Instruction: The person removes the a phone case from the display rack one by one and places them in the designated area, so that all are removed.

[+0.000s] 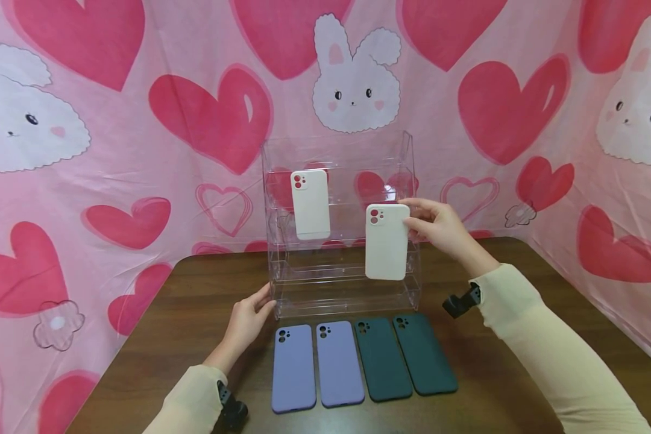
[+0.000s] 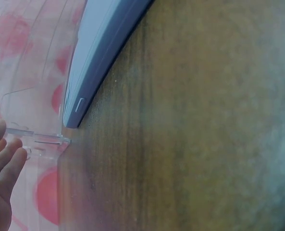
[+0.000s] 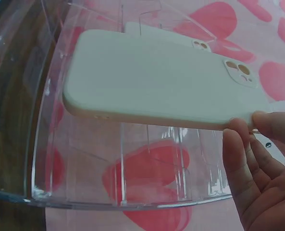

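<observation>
My right hand (image 1: 439, 228) pinches a white phone case (image 1: 387, 244) by its upper right edge, thumb in front. The case is upright, its camera cutout at the top left, in front of the right half of a clear acrylic display stand (image 1: 347, 307). A second white phone case (image 1: 311, 205) leans in an upper tier of the stand, on the left. My left hand (image 1: 248, 319) holds the stand's lower left side, and the left wrist view shows the clear side panel (image 2: 41, 137) between thumb and fingers.
Before the stand lie two lavender phone cases (image 1: 293, 369) (image 1: 340, 364) and two dark green phone cases (image 1: 384, 360) (image 1: 425, 355), side by side on the brown wooden table (image 1: 157, 361). Behind it hangs a pink cloth (image 1: 195, 36) with hearts and rabbits.
</observation>
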Demonstrator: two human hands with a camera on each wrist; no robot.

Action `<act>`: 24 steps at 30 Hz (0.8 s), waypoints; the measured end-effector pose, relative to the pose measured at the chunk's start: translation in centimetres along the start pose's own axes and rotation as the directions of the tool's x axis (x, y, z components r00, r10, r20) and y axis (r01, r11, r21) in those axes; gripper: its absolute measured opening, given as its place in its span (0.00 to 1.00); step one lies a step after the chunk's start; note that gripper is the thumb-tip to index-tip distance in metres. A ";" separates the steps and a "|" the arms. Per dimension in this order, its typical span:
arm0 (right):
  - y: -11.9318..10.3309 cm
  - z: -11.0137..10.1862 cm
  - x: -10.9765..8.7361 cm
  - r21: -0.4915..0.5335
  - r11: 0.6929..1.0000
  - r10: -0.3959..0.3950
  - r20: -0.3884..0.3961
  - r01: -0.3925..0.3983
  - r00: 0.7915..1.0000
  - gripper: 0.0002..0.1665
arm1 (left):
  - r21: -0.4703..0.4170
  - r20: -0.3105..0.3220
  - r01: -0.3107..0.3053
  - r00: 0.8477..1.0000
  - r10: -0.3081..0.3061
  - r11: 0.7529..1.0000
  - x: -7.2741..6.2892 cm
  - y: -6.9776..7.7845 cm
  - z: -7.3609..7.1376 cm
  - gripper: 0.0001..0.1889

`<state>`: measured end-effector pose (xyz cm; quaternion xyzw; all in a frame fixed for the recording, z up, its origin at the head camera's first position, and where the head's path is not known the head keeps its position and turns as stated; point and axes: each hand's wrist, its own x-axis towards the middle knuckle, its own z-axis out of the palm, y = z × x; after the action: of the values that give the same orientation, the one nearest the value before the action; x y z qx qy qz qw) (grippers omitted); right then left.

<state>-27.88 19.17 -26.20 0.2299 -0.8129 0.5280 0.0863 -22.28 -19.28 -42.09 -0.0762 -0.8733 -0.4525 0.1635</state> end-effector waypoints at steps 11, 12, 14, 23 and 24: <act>1.8 -1.2 -2.3 0.007 0.999 0.047 0.052 -0.047 0.998 0.25 | 0.001 -0.003 0.011 1.000 -0.011 1.000 -0.1 0.0 0.1 0.25; 2.0 -1.3 -2.6 0.011 0.998 0.057 0.053 -0.058 0.997 0.26 | -0.001 -0.004 0.011 1.000 -0.011 1.000 -0.1 0.0 0.1 0.25; 2.5 -1.6 -3.1 0.020 0.997 0.073 0.056 -0.074 0.996 0.26 | -0.003 -0.003 0.010 1.000 -0.010 1.000 -0.1 0.0 0.1 0.26; 4.5 -3.1 -4.9 0.019 0.991 0.127 0.098 -0.129 0.987 0.28 | -0.006 0.001 0.016 1.000 -0.016 1.000 -0.1 0.0 0.0 0.26; 4.8 -3.2 -5.0 0.026 0.990 0.132 0.106 -0.136 0.986 0.28 | -0.004 0.001 0.015 1.000 -0.015 1.000 -0.1 0.0 0.0 0.25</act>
<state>-25.99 25.11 -30.64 0.2033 -0.8211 0.5334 0.0045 -22.21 -19.25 -42.15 -0.0701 -0.8730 -0.4555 0.1596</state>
